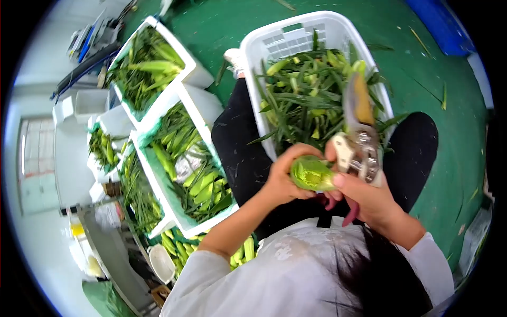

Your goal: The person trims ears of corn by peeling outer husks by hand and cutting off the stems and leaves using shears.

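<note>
My left hand (283, 178) is wrapped round an ear of corn (311, 174) in its green husk, with the cut end facing up toward me. In my right hand (372, 198) is a pair of pruning shears (364, 138), red handles below and blades pointing away over the basket. My right thumb presses against the pale edge of the ear. Whether the shears' blades are apart is hard to make out. Between my knees stands a white plastic basket (254, 87) heaped with green husks and leaves (311, 95), just beyond both hands.
To the left stand several white foam boxes (196, 108) of leafy corn. Husked-looking pale green ears (182, 252) lie beside my left elbow, near a white bowl (161, 263). Leaf scraps litter the green floor (417, 79). A blue container (443, 26) sits at the far right.
</note>
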`<state>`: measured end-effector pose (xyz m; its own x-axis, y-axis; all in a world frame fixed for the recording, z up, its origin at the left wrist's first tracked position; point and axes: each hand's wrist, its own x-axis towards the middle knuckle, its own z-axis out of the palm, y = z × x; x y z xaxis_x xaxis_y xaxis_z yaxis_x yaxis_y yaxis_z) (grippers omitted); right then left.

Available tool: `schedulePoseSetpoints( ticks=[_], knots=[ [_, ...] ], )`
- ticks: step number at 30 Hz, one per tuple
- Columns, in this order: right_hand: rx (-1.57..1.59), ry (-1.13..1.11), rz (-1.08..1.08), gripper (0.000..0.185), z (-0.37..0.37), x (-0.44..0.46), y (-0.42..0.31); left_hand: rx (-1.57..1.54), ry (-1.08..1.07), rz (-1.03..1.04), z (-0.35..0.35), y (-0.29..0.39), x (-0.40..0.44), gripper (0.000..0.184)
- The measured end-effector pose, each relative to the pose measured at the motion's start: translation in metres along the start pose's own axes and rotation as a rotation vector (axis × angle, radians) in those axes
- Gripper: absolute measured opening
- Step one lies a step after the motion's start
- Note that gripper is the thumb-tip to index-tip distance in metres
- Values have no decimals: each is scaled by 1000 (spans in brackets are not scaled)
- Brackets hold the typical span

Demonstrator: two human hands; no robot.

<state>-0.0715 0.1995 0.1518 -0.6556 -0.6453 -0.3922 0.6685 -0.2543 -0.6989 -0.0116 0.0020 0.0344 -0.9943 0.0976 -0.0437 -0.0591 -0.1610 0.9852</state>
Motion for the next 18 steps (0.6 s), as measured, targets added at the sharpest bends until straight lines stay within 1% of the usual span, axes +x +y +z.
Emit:
schedulePoseSetpoints(
  ticks=[1,2,3,4,6,8,9,10,12,13,14,16,18],
  knots=[
    [131,-54,-57,37,1,0,3,-135,-38,-134,3,-22,-4,83],
    [182,28,-66,41,13,-2,0,-320,-67,-137,15,-23,-5,89],
    [290,-33,-47,41,9,-1,3,-504,-97,-146,27,-25,-6,95],
    [397,-87,-27,40,5,-1,6,-733,-112,-21,45,-11,-4,98],
    [396,-58,-47,38,8,-2,4,-673,-238,-32,44,-23,-1,101],
    [447,-27,-63,37,9,-1,3,-354,-229,-94,37,-22,-1,101],
    [464,8,-76,36,12,1,0,-182,-216,-72,32,-16,-9,97],
    [401,49,-50,33,7,3,0,-7,-182,-50,24,-4,-21,92],
    [-155,207,-29,31,6,9,-8,419,20,-202,0,57,-43,84],
    [-516,225,-17,29,10,18,-2,756,82,-291,-14,83,-62,81],
    [-713,35,-103,28,4,32,16,1089,145,-408,-28,103,-88,78],
    [-417,-118,168,30,6,52,54,1018,512,-388,-53,99,-160,75],
    [-199,-160,297,34,16,58,85,394,1011,-639,-79,60,-271,64]
  ],
)
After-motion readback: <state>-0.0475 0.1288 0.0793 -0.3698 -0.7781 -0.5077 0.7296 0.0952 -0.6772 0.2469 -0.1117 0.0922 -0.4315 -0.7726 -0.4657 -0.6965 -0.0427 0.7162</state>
